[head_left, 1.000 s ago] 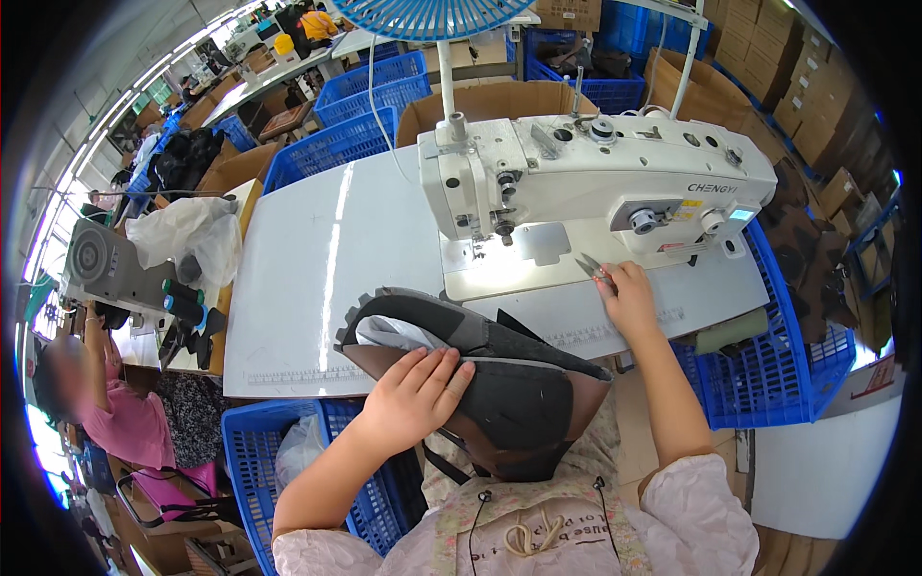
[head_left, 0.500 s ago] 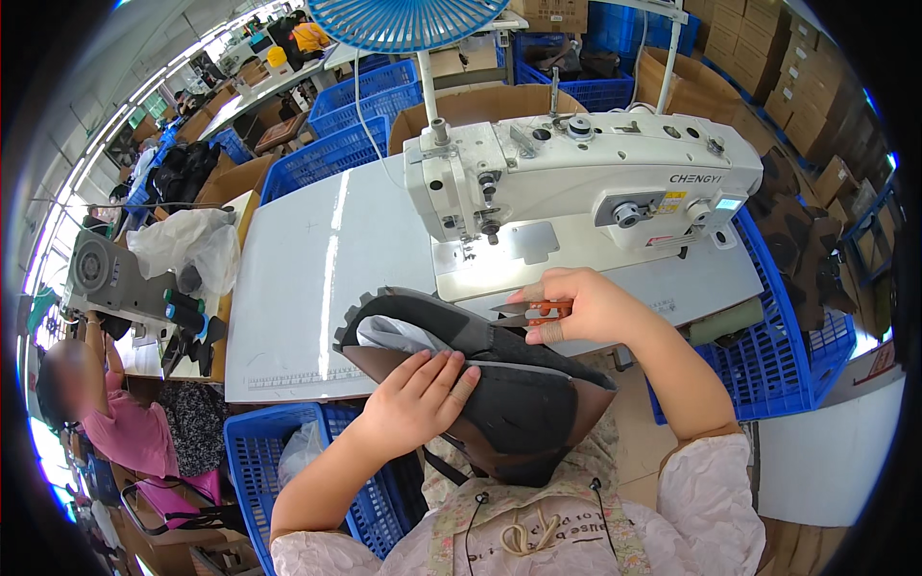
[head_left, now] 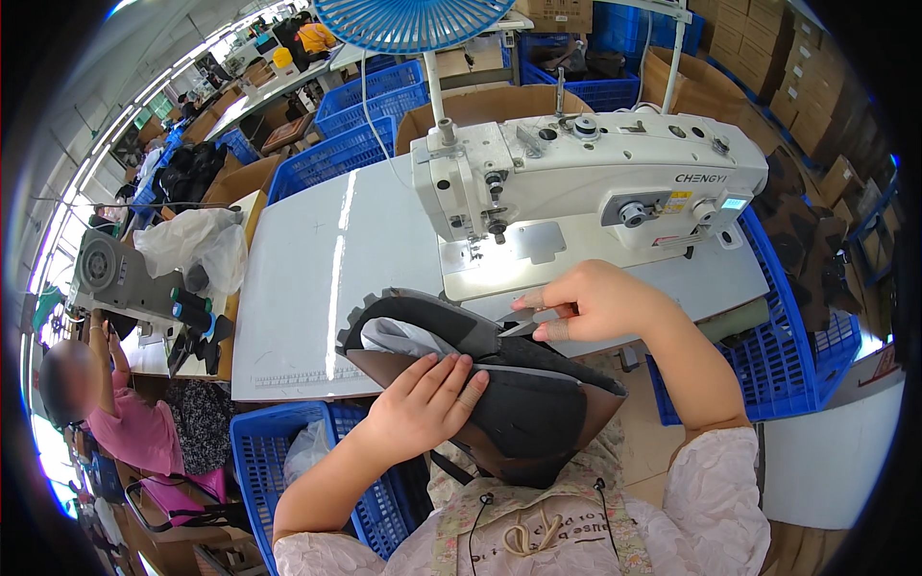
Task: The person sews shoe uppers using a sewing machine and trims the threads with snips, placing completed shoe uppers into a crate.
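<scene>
A stack of dark shoe-upper pieces [head_left: 523,403], black over brown with a grey lining showing, rests at the table's near edge over my lap. My left hand [head_left: 423,403] lies flat on top of the stack, fingers spread and pressing it. My right hand [head_left: 591,302] hovers just above the stack's far edge, pinching small metal thread snips [head_left: 523,322] whose tips point left at the black piece. The white sewing machine [head_left: 586,182] stands right behind my hands.
The white table [head_left: 317,278] stretches left of the machine. Blue plastic crates stand at my left knee [head_left: 259,461], to my right [head_left: 768,365] and behind the table. A blue fan [head_left: 413,19] is overhead. Another person in pink [head_left: 115,413] works at the far left.
My right hand came off the machine bed with the snips, swinging left and nearer to the stack's edge. The left hand stayed on the stack.
</scene>
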A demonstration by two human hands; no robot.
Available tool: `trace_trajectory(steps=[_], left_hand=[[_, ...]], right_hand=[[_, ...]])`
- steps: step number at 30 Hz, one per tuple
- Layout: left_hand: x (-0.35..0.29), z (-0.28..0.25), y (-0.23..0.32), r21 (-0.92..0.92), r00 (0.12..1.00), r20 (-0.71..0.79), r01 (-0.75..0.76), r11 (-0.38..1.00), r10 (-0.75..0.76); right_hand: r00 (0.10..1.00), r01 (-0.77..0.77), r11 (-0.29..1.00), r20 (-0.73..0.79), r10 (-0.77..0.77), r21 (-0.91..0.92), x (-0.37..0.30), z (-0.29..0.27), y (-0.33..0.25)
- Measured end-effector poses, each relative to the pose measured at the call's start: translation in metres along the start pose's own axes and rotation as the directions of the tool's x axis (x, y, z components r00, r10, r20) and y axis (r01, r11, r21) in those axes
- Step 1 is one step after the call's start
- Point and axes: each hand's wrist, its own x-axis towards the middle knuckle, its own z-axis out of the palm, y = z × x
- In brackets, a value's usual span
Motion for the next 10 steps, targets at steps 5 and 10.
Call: trace_trajectory(steps=[5,10], left_hand=[[0.002,-0.003,0.000,-0.001,1.000,0.004,-0.009,1.000,0.009],[-0.001,-0.005,-0.001,0.004,1.000,0.008,0.009,1.000,-0.009]], right_hand=[[0.998,0.067,0.995,0.007,-0.066,-0.076,0.010,0.005,-0.001],[0.996,0.082,0.997,-0.021,-0.081,0.012,0.013,0.006,0.008]])
